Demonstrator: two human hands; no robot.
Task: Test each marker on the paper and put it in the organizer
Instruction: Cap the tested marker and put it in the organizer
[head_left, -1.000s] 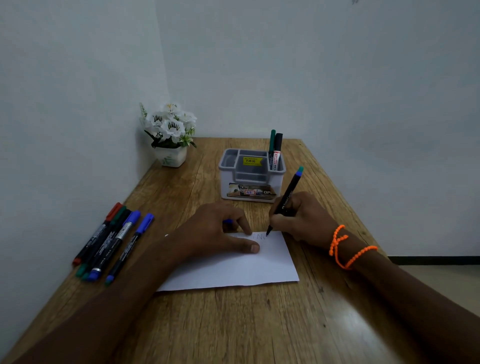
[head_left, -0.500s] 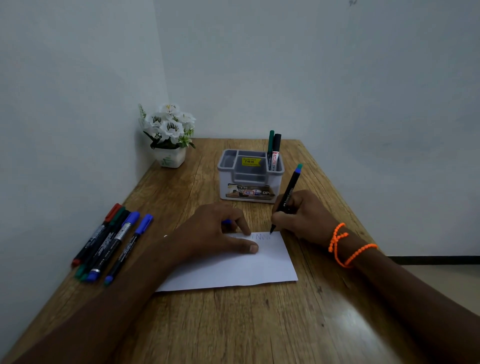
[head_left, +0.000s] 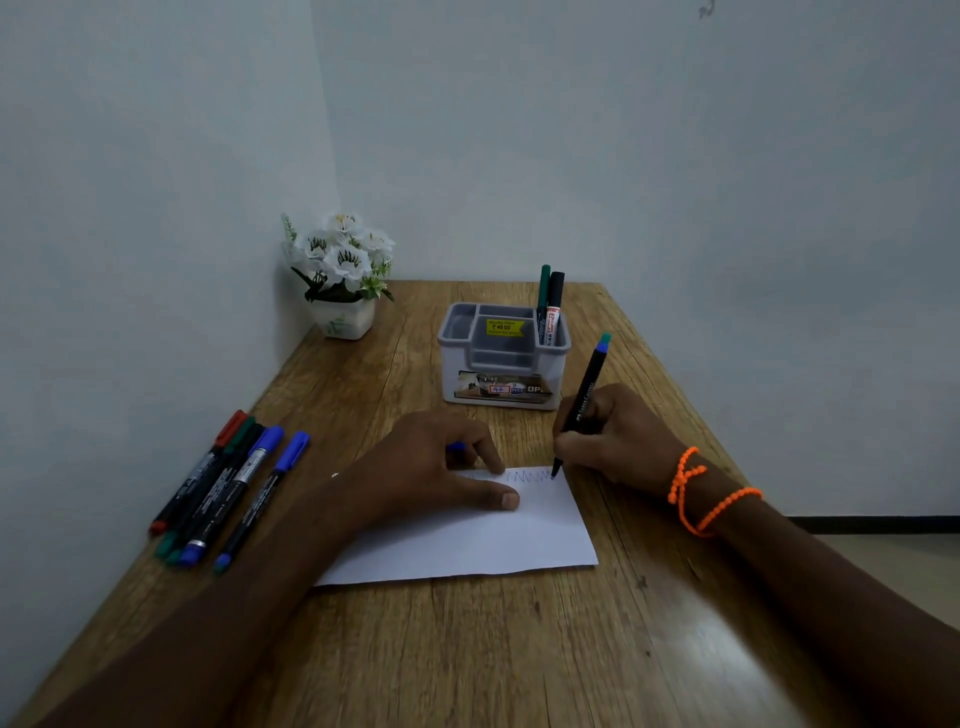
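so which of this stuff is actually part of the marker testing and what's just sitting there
Part of the job:
- marker in the right hand
- paper, held by the left hand
- organizer, two markers inside
- untested markers at left

Just lying about:
- flower pot
- orange bracelet

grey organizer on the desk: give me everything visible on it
The organizer is a small grey box that looks like plastic, split into several open-topped compartments. It stands upright on the wooden desk, beyond the paper and apart from both hands. A yellow price sticker sits inside its middle section, and a printed label runs across the front wall. Its right compartment holds two markers standing upright: a green-capped marker and a black-capped marker. The other compartments look empty.
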